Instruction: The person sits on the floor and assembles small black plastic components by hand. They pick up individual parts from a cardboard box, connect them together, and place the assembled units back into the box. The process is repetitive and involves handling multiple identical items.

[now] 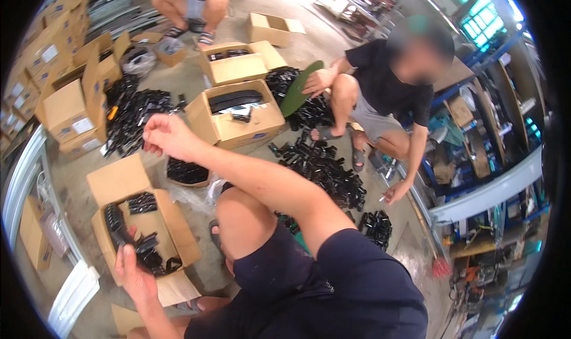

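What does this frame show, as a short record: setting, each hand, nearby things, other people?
setting: workshop floor with cartons and black parts
left hand: grip on a black part over an open box
right hand: raised, loosely closed; cannot tell if it holds anything
nearby: parts pile, filled carton
others: one person squatting, another seated farther back

Black plastic parts (146, 251), brown cardboard box (119, 181)
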### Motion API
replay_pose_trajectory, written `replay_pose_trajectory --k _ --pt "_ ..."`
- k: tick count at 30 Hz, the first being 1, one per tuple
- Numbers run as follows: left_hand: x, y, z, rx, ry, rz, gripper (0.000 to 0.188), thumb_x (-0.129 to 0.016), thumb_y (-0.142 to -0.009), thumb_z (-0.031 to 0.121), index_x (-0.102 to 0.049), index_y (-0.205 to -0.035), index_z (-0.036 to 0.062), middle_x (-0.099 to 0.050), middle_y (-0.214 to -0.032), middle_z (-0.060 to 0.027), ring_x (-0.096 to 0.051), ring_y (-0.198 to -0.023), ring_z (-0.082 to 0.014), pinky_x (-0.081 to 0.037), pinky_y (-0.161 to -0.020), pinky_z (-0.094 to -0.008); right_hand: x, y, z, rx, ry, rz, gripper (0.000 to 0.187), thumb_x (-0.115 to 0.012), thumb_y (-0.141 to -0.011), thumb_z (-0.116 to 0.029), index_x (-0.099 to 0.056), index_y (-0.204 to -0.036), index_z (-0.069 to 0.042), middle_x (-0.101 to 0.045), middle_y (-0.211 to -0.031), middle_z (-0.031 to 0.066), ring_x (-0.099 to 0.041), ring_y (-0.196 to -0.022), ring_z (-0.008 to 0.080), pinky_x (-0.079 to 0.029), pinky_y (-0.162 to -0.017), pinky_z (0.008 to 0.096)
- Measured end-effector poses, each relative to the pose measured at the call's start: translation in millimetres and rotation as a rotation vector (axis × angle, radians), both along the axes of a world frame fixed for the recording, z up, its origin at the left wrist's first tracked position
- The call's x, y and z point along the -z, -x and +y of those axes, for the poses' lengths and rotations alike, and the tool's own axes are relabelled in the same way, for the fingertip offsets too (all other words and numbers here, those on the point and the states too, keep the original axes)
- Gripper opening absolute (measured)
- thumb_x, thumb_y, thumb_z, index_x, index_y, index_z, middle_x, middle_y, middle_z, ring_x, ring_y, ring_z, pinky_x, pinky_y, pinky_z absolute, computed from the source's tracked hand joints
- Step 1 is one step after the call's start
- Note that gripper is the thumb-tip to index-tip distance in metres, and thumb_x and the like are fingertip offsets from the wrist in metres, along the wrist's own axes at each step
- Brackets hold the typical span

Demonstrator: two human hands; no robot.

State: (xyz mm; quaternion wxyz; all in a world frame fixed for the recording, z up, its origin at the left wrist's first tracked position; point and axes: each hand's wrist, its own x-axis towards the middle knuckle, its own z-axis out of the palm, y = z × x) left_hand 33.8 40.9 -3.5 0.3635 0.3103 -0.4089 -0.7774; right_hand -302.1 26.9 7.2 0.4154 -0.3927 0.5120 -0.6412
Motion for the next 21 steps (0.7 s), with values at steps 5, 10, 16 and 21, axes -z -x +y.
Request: replay_pose_trajectory --k 5,10,16,21 --pt "-29.4 -10.9 4.0 -0.171 0.751 -0.599 0.041 -0.077 -0.089 0.004 -0.068 -0.126 -0.0074 -0.072 -0.123 -0.0161 -0.067 -0.113 -0.0217 -0.051 -0.1 -0.0316 -79.5 -67.1 28.6 -0.09 0.147 0.271 0.016 -0.072 -0.098 -0.015 -0.068 -0.108 -0.004 -0.071 -0.091 0.001 -0.065 -0.083 0.0077 -0.054 -0.071 0.0257" --pt "-26.8 -38.3 -6.6 -0.308 1.212 -0.758 0.034 -0.082 -0.083 0.019 -0.072 -0.11 0.0008 -0.074 -0.116 -0.0081 -0.075 -0.092 -0.0305 -0.06 -0.075 -0.0359 -93.5 -144.1 46.5 -0.114 0.38 0.62 0.012 -0.073 -0.091 -0.004 -0.07 -0.101 0.001 -0.068 -0.095 0.0078 -0.064 -0.081 0.0127 -0.052 -0.072 0.0271" --pt "-25.2 -64.1 5.5 -0.305 1.307 -0.935 0.036 -0.083 -0.079 0.017 -0.071 -0.109 0.0011 -0.072 -0.116 -0.009 -0.074 -0.082 -0.0295 -0.06 -0.069 -0.0372 -53.0 -184.0 42.1 -0.203 0.404 0.821 0.018 -0.078 -0.083 -0.002 -0.071 -0.1 -0.004 -0.068 -0.101 0.009 -0.065 -0.085 0.0218 -0.053 -0.073 0.0308" --pt "-11.7 -69.6 2.8 -0.292 1.302 -0.991 0.037 -0.082 -0.076 0.015 -0.068 -0.107 0.0004 -0.069 -0.116 -0.0076 -0.072 -0.084 -0.0262 -0.059 -0.067 -0.0369 -42.1 -198.0 35.3 -0.237 0.508 1.066 0.024 -0.081 -0.076 -0.004 -0.072 -0.098 -0.007 -0.067 -0.103 0.0083 -0.065 -0.089 0.0276 -0.054 -0.074 0.0343"
